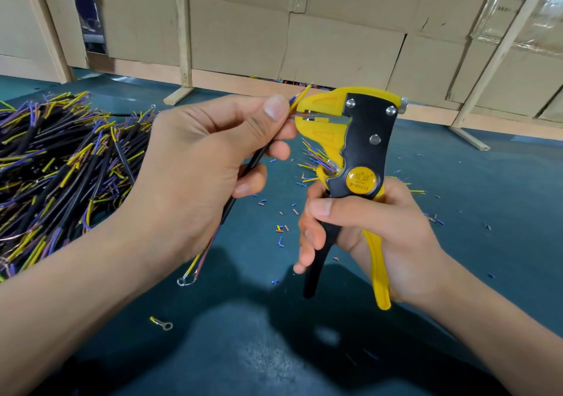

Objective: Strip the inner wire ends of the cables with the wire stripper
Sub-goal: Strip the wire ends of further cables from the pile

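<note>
Nearest, at six o'clock, a loose ring terminal [162, 324] lies on the teal table [472, 213]. Above it the right hand [374, 237] wraps its fingers round the handles of the wire stripper [353, 152], held upright; the palm hides much of the yellow handle. At nine o'clock of the tool, the left hand [195, 164] pinches a black cable [254, 159] between thumb and fingers, most of its length hidden behind the palm. One reddish inner wire [300, 116] enters the yellow jaws; how deep it sits cannot be made out. Cut insulation bits [281, 228] litter the table between the hands. Farther off at nine o'clock, the cable pile [61, 164] runs past the frame edge. Cardboard boxes [335, 45] stand at twelve o'clock
</note>
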Tool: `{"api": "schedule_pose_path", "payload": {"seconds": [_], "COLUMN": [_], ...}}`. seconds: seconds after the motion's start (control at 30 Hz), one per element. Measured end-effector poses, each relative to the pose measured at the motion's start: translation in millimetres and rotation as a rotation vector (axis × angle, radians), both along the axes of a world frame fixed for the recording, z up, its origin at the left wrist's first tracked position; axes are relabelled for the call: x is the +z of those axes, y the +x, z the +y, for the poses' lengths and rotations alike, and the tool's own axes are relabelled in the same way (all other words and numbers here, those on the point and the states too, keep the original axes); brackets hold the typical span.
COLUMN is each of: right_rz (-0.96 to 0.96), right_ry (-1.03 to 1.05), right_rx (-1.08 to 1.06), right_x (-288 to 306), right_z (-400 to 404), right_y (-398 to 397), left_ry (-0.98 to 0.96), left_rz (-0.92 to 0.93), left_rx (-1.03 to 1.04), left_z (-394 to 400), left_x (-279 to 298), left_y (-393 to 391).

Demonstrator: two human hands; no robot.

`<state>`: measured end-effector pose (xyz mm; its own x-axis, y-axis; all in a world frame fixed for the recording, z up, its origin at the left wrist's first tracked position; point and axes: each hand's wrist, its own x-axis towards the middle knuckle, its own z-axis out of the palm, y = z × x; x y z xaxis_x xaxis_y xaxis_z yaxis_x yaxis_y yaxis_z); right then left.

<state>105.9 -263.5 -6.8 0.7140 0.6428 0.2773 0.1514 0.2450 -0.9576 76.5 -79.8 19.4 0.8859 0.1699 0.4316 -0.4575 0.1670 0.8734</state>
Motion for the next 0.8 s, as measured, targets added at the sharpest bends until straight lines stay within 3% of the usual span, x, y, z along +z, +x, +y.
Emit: {"api": "schedule_pose_path", "payload": {"seconds": [0.3, 0.8], "right_rz": [0.010, 0.018], "right_ry": [-0.003, -0.024], "right_rx": [0.032, 0.068], "right_x": [1, -1], "right_z": [1, 1], "right_y": [-2, -3], "left_ry": [0.204, 0.185], "left_rz": [-0.078, -0.239], "left_rx": [0.019, 0.032], "left_z": [18, 17], "left_x": [0, 15], "left_y": [11, 2]}}
